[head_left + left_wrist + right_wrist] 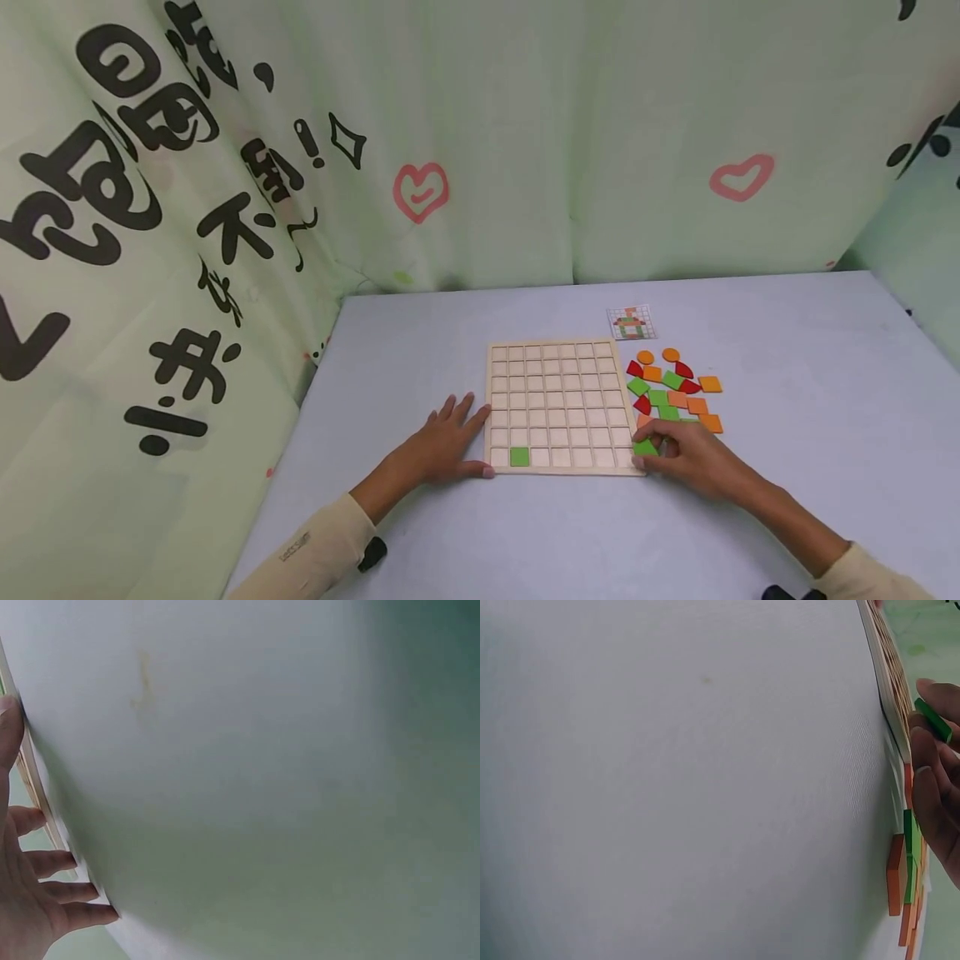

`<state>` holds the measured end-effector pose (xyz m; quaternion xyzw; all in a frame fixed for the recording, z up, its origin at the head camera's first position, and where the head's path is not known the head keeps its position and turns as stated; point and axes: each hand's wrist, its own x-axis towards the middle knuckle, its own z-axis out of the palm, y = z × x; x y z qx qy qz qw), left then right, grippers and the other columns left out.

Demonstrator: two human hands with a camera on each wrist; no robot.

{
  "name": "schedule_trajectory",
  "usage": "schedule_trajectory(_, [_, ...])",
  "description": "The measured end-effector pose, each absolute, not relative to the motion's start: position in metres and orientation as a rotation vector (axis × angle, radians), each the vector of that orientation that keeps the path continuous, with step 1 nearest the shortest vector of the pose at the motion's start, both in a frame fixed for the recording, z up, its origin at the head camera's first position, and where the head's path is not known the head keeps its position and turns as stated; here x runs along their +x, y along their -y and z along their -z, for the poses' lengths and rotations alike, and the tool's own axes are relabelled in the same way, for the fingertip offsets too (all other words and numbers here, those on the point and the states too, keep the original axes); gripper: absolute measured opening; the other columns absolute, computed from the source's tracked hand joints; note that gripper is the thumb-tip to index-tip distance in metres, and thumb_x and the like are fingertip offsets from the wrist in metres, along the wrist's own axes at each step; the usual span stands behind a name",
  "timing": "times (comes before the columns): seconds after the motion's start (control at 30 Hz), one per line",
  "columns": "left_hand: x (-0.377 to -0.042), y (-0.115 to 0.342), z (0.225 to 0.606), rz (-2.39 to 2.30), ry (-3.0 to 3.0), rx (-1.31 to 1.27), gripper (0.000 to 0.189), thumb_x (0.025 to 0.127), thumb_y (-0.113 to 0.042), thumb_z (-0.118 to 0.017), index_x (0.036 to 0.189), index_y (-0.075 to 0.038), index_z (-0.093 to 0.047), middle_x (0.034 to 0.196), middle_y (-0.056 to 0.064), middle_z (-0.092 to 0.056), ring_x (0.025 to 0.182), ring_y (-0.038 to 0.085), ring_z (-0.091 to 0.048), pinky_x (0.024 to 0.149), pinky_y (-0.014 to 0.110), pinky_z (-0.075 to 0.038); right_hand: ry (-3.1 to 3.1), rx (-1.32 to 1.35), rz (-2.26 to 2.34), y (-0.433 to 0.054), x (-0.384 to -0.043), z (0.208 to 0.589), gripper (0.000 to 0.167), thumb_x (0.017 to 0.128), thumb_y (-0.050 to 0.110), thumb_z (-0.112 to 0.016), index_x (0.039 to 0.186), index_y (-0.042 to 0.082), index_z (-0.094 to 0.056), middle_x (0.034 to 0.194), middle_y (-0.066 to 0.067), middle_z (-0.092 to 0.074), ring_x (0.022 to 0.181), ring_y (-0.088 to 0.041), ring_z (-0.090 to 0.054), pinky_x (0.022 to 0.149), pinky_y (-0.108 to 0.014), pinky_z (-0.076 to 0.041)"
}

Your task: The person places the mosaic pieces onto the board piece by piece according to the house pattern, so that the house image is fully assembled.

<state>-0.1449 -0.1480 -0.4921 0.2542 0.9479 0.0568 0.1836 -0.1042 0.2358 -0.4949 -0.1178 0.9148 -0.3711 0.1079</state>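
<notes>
A wooden grid board (pixel 570 414) lies flat on the table, with one green square tile (pixel 519 457) set in its bottom row, second cell from the left. My left hand (pixel 442 446) is spread at the board's left edge, thumb and a fingertip touching the frame; the left wrist view shows the same hand (pixel 37 885) with straight fingers. At the board's lower right corner, my right hand (pixel 693 454) pinches a green tile (pixel 645 448) between thumb and fingers. That green tile (pixel 933 720) appears edge-on in the right wrist view, raised above the table.
Right of the board lies a loose group of orange, green and red tiles (pixel 677 399), some square, some round, some petal-shaped. A small pattern card (pixel 632 322) rests behind them. A pale curtain (pixel 510 225) with black characters and red hearts hangs around the table (pixel 810 375).
</notes>
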Motion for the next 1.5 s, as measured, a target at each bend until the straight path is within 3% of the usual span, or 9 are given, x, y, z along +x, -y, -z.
schedule_trajectory(0.63, [-0.147, 0.151, 0.495, -0.140, -2.690, 0.735, 0.097, 0.086, -0.070, -0.061, 0.161, -0.020, -0.025, 0.167, 0.016, -0.020, 0.152, 0.045, -0.019, 0.116, 0.060, -0.032, -2.572, -0.474, 1.136, -0.221, -0.105, 0.489, 0.037, 0.084, 0.014, -0.080, 0.120, 0.009, -0.070, 0.094, 0.001, -0.064, 0.060, -0.006, -0.050, 0.052, -0.020, -0.043])
schedule_trajectory(1.0, [-0.148, 0.151, 0.496, -0.164, -2.681, 0.737, 0.098, 0.086, -0.071, -0.061, 0.161, -0.020, -0.024, 0.167, 0.016, -0.019, 0.152, 0.045, -0.018, 0.116, 0.060, -0.031, -2.564, -0.515, 1.195, -0.212, -0.108, 0.490, 0.032, 0.084, 0.015, -0.081, 0.113, 0.012, -0.070, 0.084, 0.003, -0.060, 0.064, -0.006, -0.052, 0.056, -0.020, -0.045])
schedule_trajectory(1.5, [-0.145, 0.151, 0.499, -0.164, -2.684, 0.756, 0.098, 0.086, -0.071, -0.060, 0.161, -0.020, -0.024, 0.167, 0.016, -0.019, 0.152, 0.046, -0.018, 0.115, 0.062, -0.031, -2.524, -0.544, 1.247, -0.193, -0.114, 0.492, 0.029, 0.085, 0.010, -0.078, 0.113, 0.012, -0.069, 0.089, 0.001, -0.063, 0.062, -0.007, -0.057, 0.060, -0.022, -0.050])
